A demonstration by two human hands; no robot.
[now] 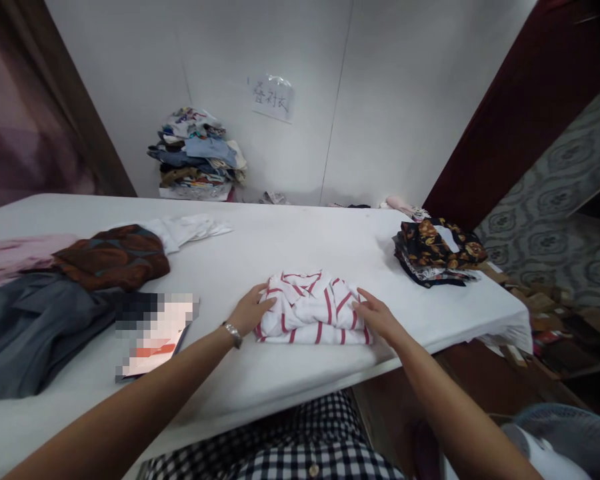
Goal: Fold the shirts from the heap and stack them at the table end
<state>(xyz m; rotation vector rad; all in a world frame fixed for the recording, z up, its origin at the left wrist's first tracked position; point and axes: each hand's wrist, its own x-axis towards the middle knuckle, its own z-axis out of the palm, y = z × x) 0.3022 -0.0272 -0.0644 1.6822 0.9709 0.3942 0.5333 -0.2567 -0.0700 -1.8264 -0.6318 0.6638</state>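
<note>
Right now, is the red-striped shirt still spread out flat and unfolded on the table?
No, the red-striped shirt lies folded into a compact bundle on the white table, with the left hand and right hand at its two sides.

Both bare forearms reached forward and inward from the lower edge of the frame. The left hand (250,311), a metal watch (233,333) on its wrist, lay palm down with fingers extended to the right. The right hand (377,315) mirrored it, palm down, fingers pointing left, the two hands well apart.
</note>
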